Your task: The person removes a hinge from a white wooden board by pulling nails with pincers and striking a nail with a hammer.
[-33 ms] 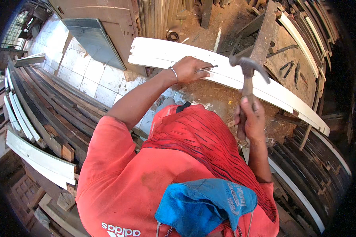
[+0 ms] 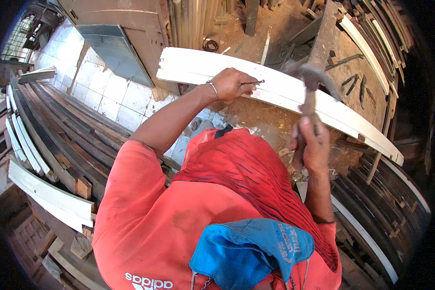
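Note:
My left hand (image 2: 231, 86) rests at the white board (image 2: 193, 63) lying crosswise in front of me, fingers pinched on a thin metal nail (image 2: 257, 82) that sticks out to the right. My right hand (image 2: 310, 144) grips the wooden handle of a claw hammer (image 2: 309, 108). The blurred hammer head is over the board, to the right of the nail. Whether the nail touches the board I cannot tell.
Stacked dark planks (image 2: 67, 121) lie left, more timber (image 2: 372, 212) at lower right. A grey panel (image 2: 108, 50) leans by the tiled floor (image 2: 96, 82). Pliers and other tools (image 2: 361, 92) lie on a brown wooden surface at upper right, near a dark coil (image 2: 210, 44).
The hammer and my right hand have shifted a little to the right, and the hammer head is more blurred. My left hand stays almost in place.

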Demonstrator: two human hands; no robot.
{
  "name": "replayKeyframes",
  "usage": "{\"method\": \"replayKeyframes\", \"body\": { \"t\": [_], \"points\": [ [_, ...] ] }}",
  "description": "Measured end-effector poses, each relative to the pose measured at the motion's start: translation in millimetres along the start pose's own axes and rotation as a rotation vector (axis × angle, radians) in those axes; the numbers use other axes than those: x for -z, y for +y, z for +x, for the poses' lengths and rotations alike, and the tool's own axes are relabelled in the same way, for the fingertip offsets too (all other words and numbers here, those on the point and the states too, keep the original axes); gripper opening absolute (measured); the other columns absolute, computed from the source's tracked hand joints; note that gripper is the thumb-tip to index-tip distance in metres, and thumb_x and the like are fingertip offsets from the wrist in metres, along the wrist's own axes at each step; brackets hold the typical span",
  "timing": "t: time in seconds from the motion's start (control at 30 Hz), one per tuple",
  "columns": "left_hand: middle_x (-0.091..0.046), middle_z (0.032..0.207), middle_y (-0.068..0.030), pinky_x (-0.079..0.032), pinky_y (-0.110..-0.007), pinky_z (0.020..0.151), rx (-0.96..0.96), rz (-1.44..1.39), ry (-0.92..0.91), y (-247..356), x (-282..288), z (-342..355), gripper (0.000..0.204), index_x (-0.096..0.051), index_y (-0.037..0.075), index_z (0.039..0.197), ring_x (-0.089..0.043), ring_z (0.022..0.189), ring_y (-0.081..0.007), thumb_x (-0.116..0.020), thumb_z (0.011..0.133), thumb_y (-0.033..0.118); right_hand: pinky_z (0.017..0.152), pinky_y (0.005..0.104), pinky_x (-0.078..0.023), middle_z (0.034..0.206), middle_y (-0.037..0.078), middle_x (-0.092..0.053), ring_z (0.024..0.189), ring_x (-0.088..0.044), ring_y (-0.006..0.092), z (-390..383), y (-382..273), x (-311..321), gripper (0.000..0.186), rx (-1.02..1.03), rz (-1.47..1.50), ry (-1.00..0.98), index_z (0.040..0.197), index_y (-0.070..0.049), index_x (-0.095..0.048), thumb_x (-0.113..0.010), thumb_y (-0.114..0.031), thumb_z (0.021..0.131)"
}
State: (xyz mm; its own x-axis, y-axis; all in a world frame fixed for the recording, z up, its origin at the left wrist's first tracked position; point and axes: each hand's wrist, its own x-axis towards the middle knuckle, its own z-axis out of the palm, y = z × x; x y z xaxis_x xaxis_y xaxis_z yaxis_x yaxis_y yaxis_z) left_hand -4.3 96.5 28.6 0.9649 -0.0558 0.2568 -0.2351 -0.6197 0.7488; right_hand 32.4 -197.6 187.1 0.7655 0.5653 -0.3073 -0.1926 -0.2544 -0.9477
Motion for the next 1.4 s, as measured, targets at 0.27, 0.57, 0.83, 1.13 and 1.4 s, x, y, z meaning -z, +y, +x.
{"method": "replayKeyframes", "body": {
  "t": [0.27, 0.57, 0.83, 1.13, 1.4],
  "points": [
    [-0.076, 0.091, -0.0075, -0.057, -0.042, 0.077, -0.129, -0.024, -0.036, 1, 0, 10, 0.024, -0.076, 0.01, 0.108, -0.072, 0.082, -0.031, -0.065, 0.096, 0.027, 0.061, 0.0328, -0.051, 0.087, 0.009, -0.057, 0.068, -0.059, 0.0145, 5, 33, 14, 0.037, 0.593, -0.705, -0.009, 0.118, -0.007, -0.058, -0.05, -0.041, 0.106],
    [-0.076, 0.097, -0.012, -0.055, -0.042, 0.076, -0.171, -0.015, -0.373, -18, 26, 37, 0.022, -0.076, 0.012, 0.107, -0.071, 0.085, -0.0336, -0.069, 0.094, 0.028, 0.055, 0.0301, -0.047, 0.078, 0.007, -0.055, 0.063, -0.058, 0.0171, -15, -57, 19, 0.046, 0.527, 0.48, 0.065, 0.127, -0.004, -0.055, -0.049, -0.044, 0.105],
    [-0.076, 0.1, -0.0123, -0.056, -0.041, 0.08, -0.161, 0.035, -0.399, -9, 27, 41, 0.025, -0.076, 0.012, 0.11, -0.072, 0.088, -0.0322, -0.073, 0.092, 0.028, 0.052, 0.0296, -0.046, 0.073, 0.005, -0.058, 0.056, -0.056, 0.0148, 10, 20, 15, 0.029, -0.338, -0.032, -0.211, 0.109, -0.006, -0.06, -0.058, -0.035, 0.102],
    [-0.077, 0.1, -0.0106, -0.056, -0.042, 0.078, -0.221, -0.011, -0.37, -16, 26, 45, 0.021, -0.075, 0.01, 0.107, -0.073, 0.087, -0.0318, -0.07, 0.095, 0.027, 0.05, 0.0301, -0.045, 0.068, 0.004, -0.055, 0.058, -0.057, 0.0155, 1, 48, 10, 0.038, 0.336, -0.161, 0.07, 0.102, -0.007, -0.055, -0.053, -0.044, 0.104],
    [-0.076, 0.103, -0.0119, -0.055, -0.037, 0.089, -0.013, -0.144, -0.401, -10, 34, 44, 0.035, -0.076, 0.007, 0.107, -0.072, 0.097, -0.0264, -0.064, 0.099, 0.039, 0.046, 0.0271, -0.043, 0.063, 0.002, -0.056, 0.048, -0.054, 0.013, 18, 41, 4, 0.03, -0.143, 0.041, 0.27, 0.085, -0.006, -0.062, -0.077, -0.03, 0.091]
  ]
}}
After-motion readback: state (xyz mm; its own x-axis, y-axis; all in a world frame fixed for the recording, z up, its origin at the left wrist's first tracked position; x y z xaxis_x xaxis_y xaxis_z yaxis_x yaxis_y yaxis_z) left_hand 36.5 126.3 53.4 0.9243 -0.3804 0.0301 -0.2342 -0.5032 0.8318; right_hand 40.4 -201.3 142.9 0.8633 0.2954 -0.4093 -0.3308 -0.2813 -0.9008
